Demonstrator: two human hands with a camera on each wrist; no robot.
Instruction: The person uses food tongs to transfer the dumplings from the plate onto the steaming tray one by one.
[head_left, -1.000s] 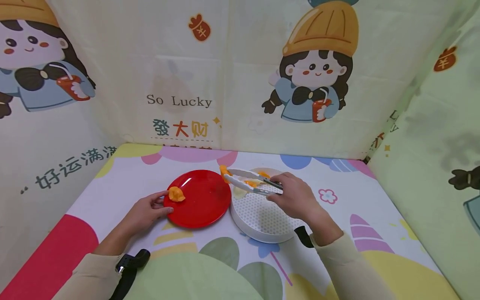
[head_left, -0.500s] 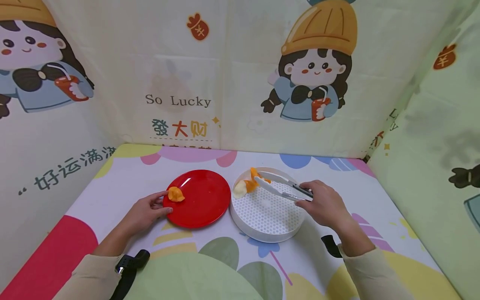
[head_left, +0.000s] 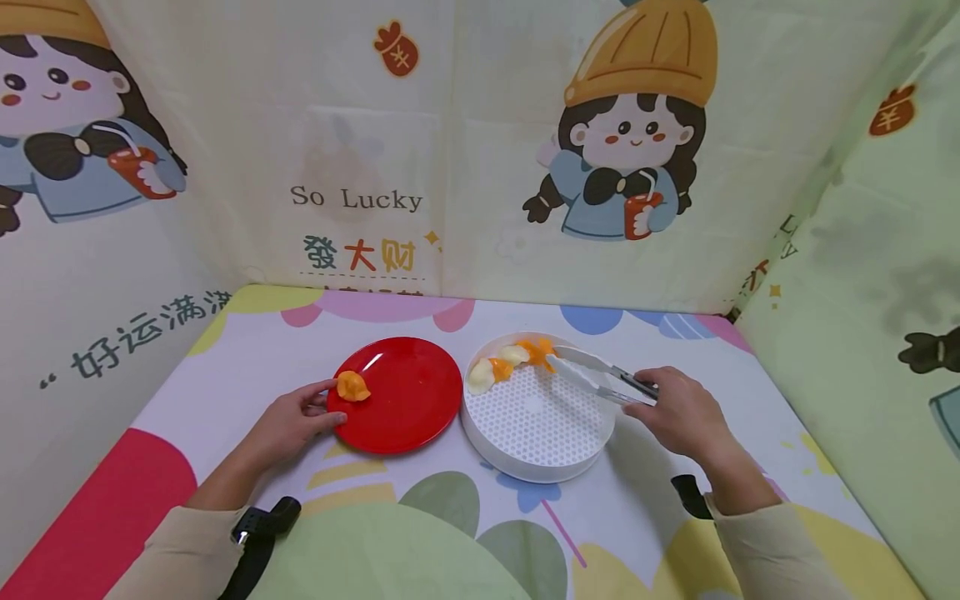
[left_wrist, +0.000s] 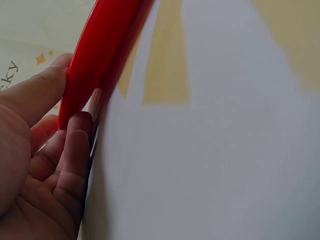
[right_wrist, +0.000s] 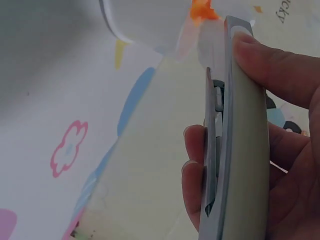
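My left hand (head_left: 296, 425) pinches the left rim of a red plate (head_left: 405, 408), thumb on top and fingers beneath, as the left wrist view shows. An orange dumpling (head_left: 352, 387) lies on the plate near that thumb. My right hand (head_left: 686, 417) grips metal tongs (right_wrist: 245, 135) by the handles. Their tips reach into a round white steamer tray (head_left: 517, 472), at the right edge of an orange dumpling (head_left: 538, 352); whether they still pinch it I cannot tell. Left of it, along the far rim, sit a white dumpling (head_left: 514, 355), an orange dumpling (head_left: 500, 369) and another white dumpling (head_left: 480, 377).
Plate and steamer tray stand side by side on a table with a printed cloth (head_left: 337, 533). A curtain with cartoon prints (head_left: 480, 167) hangs behind the table and at both sides.
My right hand has moved right with the tongs, carrying an orange dumpling from the plate's right edge into the tray, to the right end of the row. The left hand has stayed in place.
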